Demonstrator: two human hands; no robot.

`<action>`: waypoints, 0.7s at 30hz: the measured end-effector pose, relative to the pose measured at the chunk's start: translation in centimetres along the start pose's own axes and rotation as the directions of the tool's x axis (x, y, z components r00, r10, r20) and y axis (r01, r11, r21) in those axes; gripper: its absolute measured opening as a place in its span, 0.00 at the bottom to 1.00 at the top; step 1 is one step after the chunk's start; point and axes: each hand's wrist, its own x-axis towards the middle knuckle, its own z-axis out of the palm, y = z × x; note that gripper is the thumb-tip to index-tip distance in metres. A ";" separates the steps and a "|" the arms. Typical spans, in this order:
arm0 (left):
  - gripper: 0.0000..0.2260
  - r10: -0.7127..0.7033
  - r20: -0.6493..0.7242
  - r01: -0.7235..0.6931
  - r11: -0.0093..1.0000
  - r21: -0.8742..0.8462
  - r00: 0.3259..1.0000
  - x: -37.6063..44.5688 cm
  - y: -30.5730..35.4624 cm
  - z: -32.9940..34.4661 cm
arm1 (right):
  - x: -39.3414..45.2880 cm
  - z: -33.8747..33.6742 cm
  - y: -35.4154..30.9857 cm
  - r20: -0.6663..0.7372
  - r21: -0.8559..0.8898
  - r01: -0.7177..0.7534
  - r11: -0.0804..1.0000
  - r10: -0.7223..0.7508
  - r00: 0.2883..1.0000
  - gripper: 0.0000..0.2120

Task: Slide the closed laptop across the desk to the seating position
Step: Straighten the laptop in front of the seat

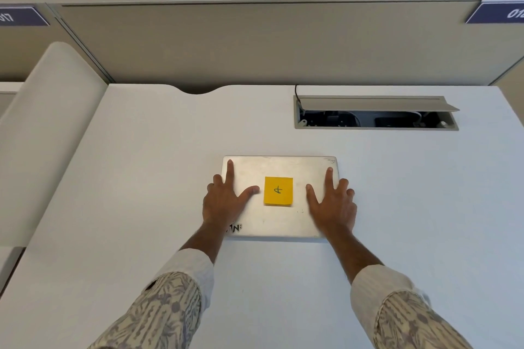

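A closed silver laptop (279,167) lies flat in the middle of the white desk (141,178). A yellow sticky note (278,190) sits on the centre of its lid, and a sticker shows at its near left corner. My left hand (225,201) rests on the lid's left side, index finger stretched along the left edge, other fingers over the edge. My right hand (333,202) presses flat on the lid's right side in the same way, fingers spread. Both sleeves reach in from the bottom of the view.
An open cable hatch (377,110) with its flap up is set in the desk behind the laptop, to the right. A grey partition wall (255,42) closes the far edge. A white rounded divider (48,136) borders the left side.
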 end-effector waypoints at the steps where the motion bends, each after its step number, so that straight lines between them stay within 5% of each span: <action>1: 0.48 0.001 -0.003 -0.001 1.000 0.005 1.000 0.0 0.0 0.1 | 0.0 0.0 0.0 0.001 0.001 -0.001 1.000 0.001 1.000 0.37; 21: 0.47 0.042 -0.123 -0.013 0.974 0.227 0.991 -0.7 -0.5 -0.7 | 0.3 -0.3 0.2 -0.102 0.026 0.087 0.996 -0.084 0.991 0.37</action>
